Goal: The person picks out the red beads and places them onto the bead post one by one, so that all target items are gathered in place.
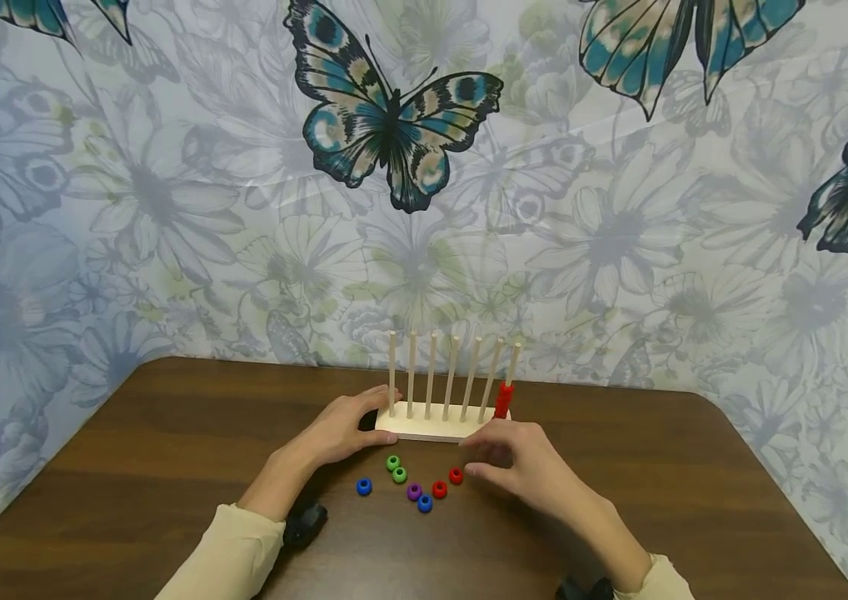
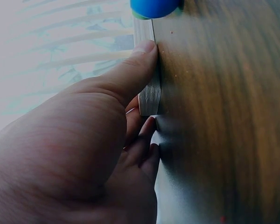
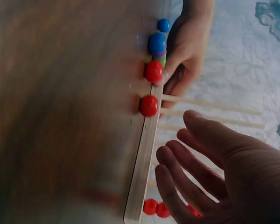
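A pale wooden pegboard (image 1: 424, 427) with several upright pegs (image 1: 430, 375) stands toward the far side of the table. Red beads (image 1: 503, 400) are stacked on its rightmost peg. My left hand (image 1: 334, 429) grips the board's left end, its thumb (image 2: 140, 60) against the front edge. Over the front right of the board hovers my right hand (image 1: 517, 462), fingers apart and loosely bent, holding nothing. Close to its thumb lies a loose red bead (image 1: 456, 476), with another red bead (image 1: 440, 490) beside it.
Left of the red beads lie a purple bead (image 1: 414, 492), two green beads (image 1: 399, 475) and two blue ones, the nearer blue bead (image 1: 425, 503) touching or almost touching the purple. The brown table (image 1: 409, 558) meets a butterfly-patterned backdrop (image 1: 619, 275) behind.
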The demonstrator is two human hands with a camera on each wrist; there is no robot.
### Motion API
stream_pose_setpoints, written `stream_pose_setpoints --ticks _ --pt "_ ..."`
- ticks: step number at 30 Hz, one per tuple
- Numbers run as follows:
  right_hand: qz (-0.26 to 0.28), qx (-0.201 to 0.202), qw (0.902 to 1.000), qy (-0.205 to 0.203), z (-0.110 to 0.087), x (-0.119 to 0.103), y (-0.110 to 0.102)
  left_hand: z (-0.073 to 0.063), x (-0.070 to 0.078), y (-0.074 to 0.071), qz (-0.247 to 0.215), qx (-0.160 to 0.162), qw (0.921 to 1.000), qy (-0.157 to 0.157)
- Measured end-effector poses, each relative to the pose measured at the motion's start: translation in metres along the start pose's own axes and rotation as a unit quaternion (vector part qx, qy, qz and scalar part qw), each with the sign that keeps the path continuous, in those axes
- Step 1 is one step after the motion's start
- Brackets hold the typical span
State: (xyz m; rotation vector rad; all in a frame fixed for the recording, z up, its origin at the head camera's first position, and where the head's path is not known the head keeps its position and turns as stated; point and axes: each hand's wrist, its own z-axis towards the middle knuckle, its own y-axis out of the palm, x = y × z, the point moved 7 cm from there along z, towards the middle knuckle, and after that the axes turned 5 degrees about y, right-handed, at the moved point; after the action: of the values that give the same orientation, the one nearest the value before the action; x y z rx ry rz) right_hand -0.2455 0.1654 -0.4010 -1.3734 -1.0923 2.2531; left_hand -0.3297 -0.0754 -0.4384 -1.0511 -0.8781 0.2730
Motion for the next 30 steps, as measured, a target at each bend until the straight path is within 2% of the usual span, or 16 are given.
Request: stream_pose_setpoints --ticks 4,9,18,25,30 --pt "0.016 -0.046 0.9987 0.013 -0.002 0.000 0.014 0.000 -0.001 0.001 0.000 -0.002 1.0000 -0.006" --pt "-0.018 -0.062 0.9979 0.001 0.000 -0.003 0.025 -0.001 -0.002 -0.001 -0.002 0.007 0.9999 -0.008" --pt "-0.027 -0.052 0.9981 0.017 -0.001 0.004 0.029 -0.002 -0.004 0.001 -0.009 -0.003 0.9999 -0.012" --pt "-0.032 -0.038 0.9987 0.003 0.002 0.004 0.027 -0.001 -0.004 -0.002 -0.003 0.003 0.9999 -0.016" --pt "-0.030 -0.041 0.9987 0.008 0.000 0.006 0.029 -0.003 -0.003 0.002 -0.002 -0.005 0.9998 -0.019"
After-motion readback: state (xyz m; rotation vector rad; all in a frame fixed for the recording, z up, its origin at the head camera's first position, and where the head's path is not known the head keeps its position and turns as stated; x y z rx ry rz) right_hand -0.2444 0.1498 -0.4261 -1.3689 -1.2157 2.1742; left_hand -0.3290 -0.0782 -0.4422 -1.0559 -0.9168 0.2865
